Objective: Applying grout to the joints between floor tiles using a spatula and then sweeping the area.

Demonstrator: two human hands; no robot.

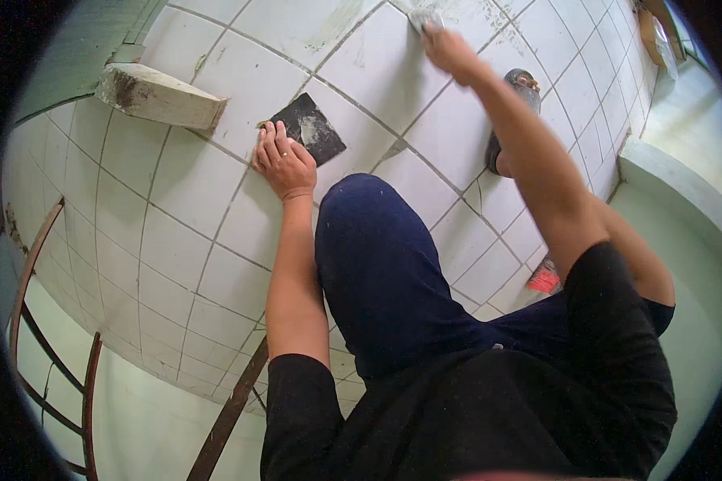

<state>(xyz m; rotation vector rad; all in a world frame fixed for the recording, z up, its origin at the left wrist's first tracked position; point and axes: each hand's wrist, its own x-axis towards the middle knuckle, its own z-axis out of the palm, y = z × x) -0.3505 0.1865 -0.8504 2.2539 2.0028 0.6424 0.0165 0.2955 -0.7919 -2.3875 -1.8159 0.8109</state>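
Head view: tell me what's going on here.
A person is down low on a white tiled floor. Their left hand is at the near edge of a black square sheet smeared with something whitish. Their right hand, stretched out ahead, holds a small pale tool close to the tiles; it is too blurred to identify. Smudges mark the floor nearby, and a dirty whitish block sits to the left.
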